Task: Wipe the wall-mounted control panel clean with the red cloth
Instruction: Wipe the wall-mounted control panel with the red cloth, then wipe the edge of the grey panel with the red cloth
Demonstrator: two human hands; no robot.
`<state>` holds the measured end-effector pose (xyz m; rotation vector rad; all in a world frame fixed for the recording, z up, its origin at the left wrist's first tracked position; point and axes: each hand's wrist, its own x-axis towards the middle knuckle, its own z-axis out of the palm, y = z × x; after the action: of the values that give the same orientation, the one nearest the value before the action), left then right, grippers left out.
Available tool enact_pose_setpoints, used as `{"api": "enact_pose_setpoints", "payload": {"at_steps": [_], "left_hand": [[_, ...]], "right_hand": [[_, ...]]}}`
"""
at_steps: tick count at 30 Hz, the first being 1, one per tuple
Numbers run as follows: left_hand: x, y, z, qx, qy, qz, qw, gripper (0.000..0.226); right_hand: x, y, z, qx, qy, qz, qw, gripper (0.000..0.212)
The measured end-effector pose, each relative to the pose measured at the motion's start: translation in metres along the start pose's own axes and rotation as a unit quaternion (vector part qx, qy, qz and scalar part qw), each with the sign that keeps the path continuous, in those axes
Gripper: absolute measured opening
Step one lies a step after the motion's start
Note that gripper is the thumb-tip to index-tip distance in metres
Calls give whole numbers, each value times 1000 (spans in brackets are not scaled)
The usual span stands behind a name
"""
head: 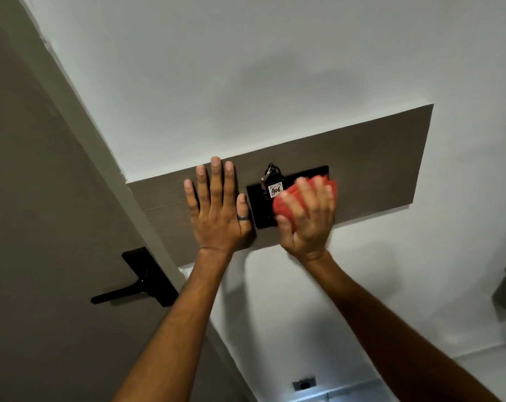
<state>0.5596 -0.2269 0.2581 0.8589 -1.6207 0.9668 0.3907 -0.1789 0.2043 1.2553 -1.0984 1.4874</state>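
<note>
Nearest the cam: two bare forearms rise from the bottom edge toward frame centre.

Left hand (217, 207), centre-left, lies flat w/ fingers spread on the brown wood backing board (376, 158). It's released, holding nothing, just bracing. A dark ring (242, 217) sits on the thumb, which is just beside the left edge of the black control panel (259, 204).

Right hand (307, 219), centre-right, has its grip clenched on the red cloth (286, 203), bunched into a wad. The cloth is pressed against the right half of the panel and covers it; red pokes out above the fingertips and at the hand's left side. The hand is a bit blurred, which fits a rubbing stroke.

On the panel, just left of the cloth, a key tag (275, 190) marked "406" hangs from a small metal clip (270, 171) near the panel's top edge. The cloth's edge looks to be touching the tag or nearly so; can't tell which.

Step, as I read it: mid-wipe, right part under the cloth, left strip of the panel still exposed and prob. not done yet. Next move calls for sliding the wad left across the bare black strip, working around or under the tag w/o knocking it loose, keeping light even pressure so no switch gets pushed.

Farther off: white wall (246, 68) fills the upper frame; door (28, 169) w/ black lever handle (130, 288) at lower left.
</note>
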Motion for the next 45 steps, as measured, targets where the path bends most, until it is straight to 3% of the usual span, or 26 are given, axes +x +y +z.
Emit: {"api": "enact_pose_setpoints", "payload": {"at_steps": [2, 6, 7, 11, 21, 27, 37, 39, 41, 42, 44, 45], "left_hand": [[3, 1, -2, -4, 0, 0, 1000, 64], [1, 2, -2, -5, -6, -1, 1000, 63], [0, 1, -2, -5, -8, -1, 1000, 63], [3, 2, -3, -2, -10, -2, 1000, 63], [1, 3, -3, 8, -5, -7, 1000, 62], [1, 3, -2, -3, 4, 8, 1000, 63], [4, 2, -6, 3, -27, 1, 1000, 62], [6, 10, -13, -51, -43, -42, 997, 59], [-1, 28, -26, -123, -39, -83, 988, 55], [-10, 45, -32, -148, -37, -80, 985, 54], [-34, 85, -40, -193, -57, -18, 979, 56], [-47, 105, -42, -218, -79, 13, 973, 57]], "right_hand": [[-3, -24, 2, 6, 5, 101, 995, 39], [-5, 18, -7, 9, -47, -153, 987, 44], [-1, 25, -12, 13, -54, -129, 990, 42], [30, -4, -9, 21, 6, 149, 989, 38], [-14, 39, -20, 13, -65, -26, 997, 35], [44, 10, -10, 15, -27, 59, 998, 35], [-8, 47, -34, -25, -95, -51, 994, 35], [-15, 50, -59, 36, -126, 30, 991, 34], [-10, 35, -91, 132, -120, 237, 955, 36], [-12, 31, -105, 178, -103, 387, 899, 36], [-11, 34, -126, 311, -35, 635, 706, 34], [-14, 40, -136, 388, -9, 689, 612, 40]]}}
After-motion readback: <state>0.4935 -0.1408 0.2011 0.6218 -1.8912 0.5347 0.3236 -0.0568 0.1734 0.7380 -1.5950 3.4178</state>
